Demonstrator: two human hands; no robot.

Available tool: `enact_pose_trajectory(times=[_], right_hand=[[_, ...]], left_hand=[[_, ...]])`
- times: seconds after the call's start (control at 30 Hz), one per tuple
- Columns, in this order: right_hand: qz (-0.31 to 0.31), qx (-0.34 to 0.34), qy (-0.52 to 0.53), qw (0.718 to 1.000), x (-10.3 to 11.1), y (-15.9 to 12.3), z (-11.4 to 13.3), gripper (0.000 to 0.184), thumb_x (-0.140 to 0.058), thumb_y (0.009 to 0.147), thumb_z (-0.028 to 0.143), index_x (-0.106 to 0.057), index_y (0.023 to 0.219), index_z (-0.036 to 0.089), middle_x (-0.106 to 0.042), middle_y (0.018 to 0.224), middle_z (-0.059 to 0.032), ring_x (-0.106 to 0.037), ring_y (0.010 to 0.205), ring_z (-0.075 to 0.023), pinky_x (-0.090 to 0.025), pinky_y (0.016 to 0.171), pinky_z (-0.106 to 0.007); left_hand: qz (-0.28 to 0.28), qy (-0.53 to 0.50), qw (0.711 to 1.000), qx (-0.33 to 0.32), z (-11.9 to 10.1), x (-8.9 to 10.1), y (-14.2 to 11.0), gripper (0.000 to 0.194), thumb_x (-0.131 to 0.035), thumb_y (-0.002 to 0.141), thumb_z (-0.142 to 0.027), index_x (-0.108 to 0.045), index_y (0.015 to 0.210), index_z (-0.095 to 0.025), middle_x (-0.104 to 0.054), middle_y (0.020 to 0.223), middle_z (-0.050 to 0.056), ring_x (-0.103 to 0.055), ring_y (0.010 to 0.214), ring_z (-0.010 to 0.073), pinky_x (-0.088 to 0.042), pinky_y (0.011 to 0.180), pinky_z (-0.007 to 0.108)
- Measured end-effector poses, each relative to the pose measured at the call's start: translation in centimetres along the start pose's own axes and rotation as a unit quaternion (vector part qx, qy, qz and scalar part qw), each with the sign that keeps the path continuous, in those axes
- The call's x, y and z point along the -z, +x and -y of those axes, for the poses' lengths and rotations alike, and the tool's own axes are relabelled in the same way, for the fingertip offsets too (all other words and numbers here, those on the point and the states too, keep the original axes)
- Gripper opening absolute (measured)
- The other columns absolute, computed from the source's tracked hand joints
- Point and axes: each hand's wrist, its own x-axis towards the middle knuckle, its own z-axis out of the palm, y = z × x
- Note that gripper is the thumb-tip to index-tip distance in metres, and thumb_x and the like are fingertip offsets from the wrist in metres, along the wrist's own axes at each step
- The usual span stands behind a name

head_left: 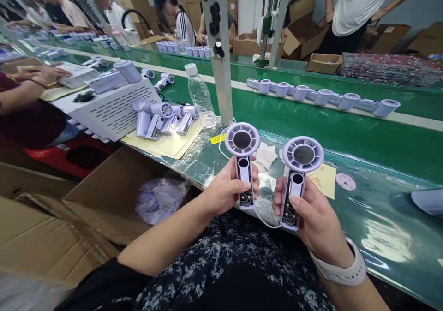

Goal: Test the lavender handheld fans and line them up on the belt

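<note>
In my left hand is a pale purple handheld fan, held upright by its handle. The thumb presses the front of the handle, where a dark circuit board shows. My right hand grips a second handheld fan of the same kind, also with its board exposed and the thumb on it. Both round heads face me. A white cable runs between the lower ends of the two fans; where it plugs in is hidden. A crumpled white cloth lies on the bench behind them.
More fans lie on yellow paper at left, by a slotted white metal box. A plastic bottle stands near a metal post. A row of fans lies on the green conveyor. Below left is an open carton. Co-workers sit beyond.
</note>
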Motion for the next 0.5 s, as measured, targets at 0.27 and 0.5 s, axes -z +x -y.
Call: enact_pose_trajectory(times=[0.27, 0.5], right_hand=[[-0.007, -0.047, 0.033, 0.998, -0.54, 0.12, 0.07, 0.033, -0.079, 0.086, 0.037, -0.064, 0.11, 0.021, -0.066, 0.092, -0.0023, -0.063, 0.069, -0.0137, -0.053, 0.061, -0.024], [-0.009, -0.062, 0.055, 0.997, -0.65, 0.03, -0.01, 0.036, -0.08, 0.084, 0.035, -0.065, 0.113, 0.021, -0.068, 0.094, -0.0031, -0.065, 0.071, -0.0143, -0.055, 0.062, -0.023]], left_hand=[[-0.007, 0.025, 1.0, -0.01, -0.12, 0.12, 0.23, 0.052, -0.078, 0.072, -0.019, -0.05, 0.115, -0.02, -0.058, 0.09, -0.001, -0.061, 0.072, 0.0133, -0.054, 0.061, 0.027], [-0.013, 0.061, 0.998, 0.005, -0.11, 0.0, 0.02, 0.049, -0.08, 0.074, -0.022, -0.048, 0.112, -0.019, -0.058, 0.093, 0.0, -0.061, 0.073, 0.0131, -0.054, 0.063, 0.028]])
